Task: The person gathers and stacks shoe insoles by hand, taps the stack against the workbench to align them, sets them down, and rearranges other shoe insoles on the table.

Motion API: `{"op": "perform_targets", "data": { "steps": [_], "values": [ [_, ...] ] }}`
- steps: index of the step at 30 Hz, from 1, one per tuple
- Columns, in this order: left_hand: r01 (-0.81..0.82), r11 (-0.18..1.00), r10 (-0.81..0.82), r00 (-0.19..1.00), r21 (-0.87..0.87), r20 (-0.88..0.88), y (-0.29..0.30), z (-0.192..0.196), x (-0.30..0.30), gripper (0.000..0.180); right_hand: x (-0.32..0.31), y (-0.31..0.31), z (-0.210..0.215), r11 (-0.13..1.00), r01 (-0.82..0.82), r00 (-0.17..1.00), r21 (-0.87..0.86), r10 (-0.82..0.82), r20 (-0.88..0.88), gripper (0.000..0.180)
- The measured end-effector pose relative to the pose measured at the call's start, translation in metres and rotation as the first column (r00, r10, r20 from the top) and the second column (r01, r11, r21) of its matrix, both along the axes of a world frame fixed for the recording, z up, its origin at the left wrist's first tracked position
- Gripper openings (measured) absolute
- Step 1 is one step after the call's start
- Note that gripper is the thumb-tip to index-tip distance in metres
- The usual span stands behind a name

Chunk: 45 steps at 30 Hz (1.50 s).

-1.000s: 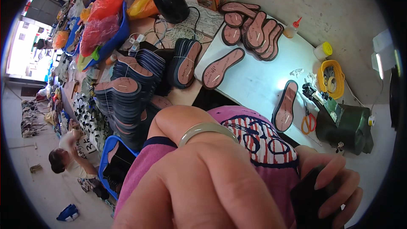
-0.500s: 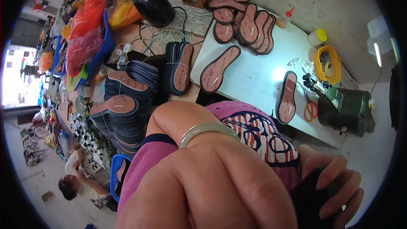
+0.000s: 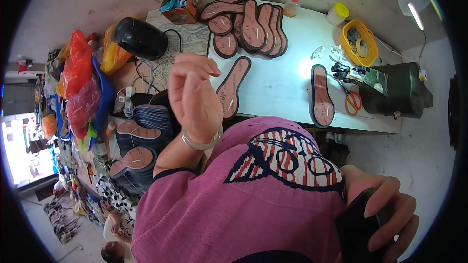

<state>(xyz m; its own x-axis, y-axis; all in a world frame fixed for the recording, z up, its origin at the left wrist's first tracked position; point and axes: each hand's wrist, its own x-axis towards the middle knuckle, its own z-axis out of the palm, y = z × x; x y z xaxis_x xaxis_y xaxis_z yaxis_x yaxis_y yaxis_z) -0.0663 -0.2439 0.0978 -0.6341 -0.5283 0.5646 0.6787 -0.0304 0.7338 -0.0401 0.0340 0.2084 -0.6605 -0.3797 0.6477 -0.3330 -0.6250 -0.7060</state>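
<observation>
My left hand (image 3: 197, 98), with a pale bangle at the wrist, is raised beside the near left corner of the white table. Its fingers are loosely bent and nothing shows in them. Just behind it lies a pink sandal sole (image 3: 235, 86) with a dark rim, partly covered by the hand. Low on the right, my right hand (image 3: 394, 212) grips a flat black phone-like object (image 3: 360, 221). Another sole (image 3: 321, 98) rests alone near the table's front edge. Toward the back, several soles (image 3: 253, 27) overlap in a pile.
Stacked soles (image 3: 134, 160) stand on the left. On the white table (image 3: 282, 85) are orange-handled scissors (image 3: 352, 102), a yellow basket (image 3: 347, 44), a red-tipped bottle (image 3: 292, 6) and a yellow-lidded jar (image 3: 337, 14). A green machine (image 3: 397, 90) sits at right. A person (image 3: 117, 236) is lower left.
My left hand and arm have swung away from close in front of the view to beside the table. The view has shifted too. My right hand keeps its grip on the black object.
</observation>
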Motion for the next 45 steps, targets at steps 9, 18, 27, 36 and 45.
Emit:
{"op": "perform_targets", "data": {
  "steps": [9,18,27,36,45],
  "values": [
    [0.480,0.636,-0.762,0.512,0.604,0.395,0.042,-0.029,0.013,0.015,-0.016,-0.008,0.001,0.994,-0.098,0.995,0.047,0.100,-0.023,0.048],
    [0.358,0.579,-0.794,0.452,0.732,0.407,0.035,-0.043,0.029,0.019,-0.037,-0.038,-0.025,0.921,-0.105,0.980,-0.375,0.031,-0.198,0.037],
    [0.364,0.558,-0.816,0.401,0.746,0.415,0.052,-0.045,0.023,0.019,-0.040,-0.024,-0.025,0.919,-0.143,0.973,-0.368,0.061,-0.225,0.038],
    [0.391,0.527,-0.846,0.324,0.754,0.423,0.071,-0.047,0.010,0.019,-0.040,0.020,-0.036,0.984,-0.116,0.959,-0.133,0.076,-0.274,0.033],
    [0.403,0.520,-0.853,0.287,0.753,0.436,0.081,-0.053,0.001,0.019,-0.019,0.041,-0.003,0.986,-0.078,0.997,0.144,0.079,0.004,0.061]
  ]
}}
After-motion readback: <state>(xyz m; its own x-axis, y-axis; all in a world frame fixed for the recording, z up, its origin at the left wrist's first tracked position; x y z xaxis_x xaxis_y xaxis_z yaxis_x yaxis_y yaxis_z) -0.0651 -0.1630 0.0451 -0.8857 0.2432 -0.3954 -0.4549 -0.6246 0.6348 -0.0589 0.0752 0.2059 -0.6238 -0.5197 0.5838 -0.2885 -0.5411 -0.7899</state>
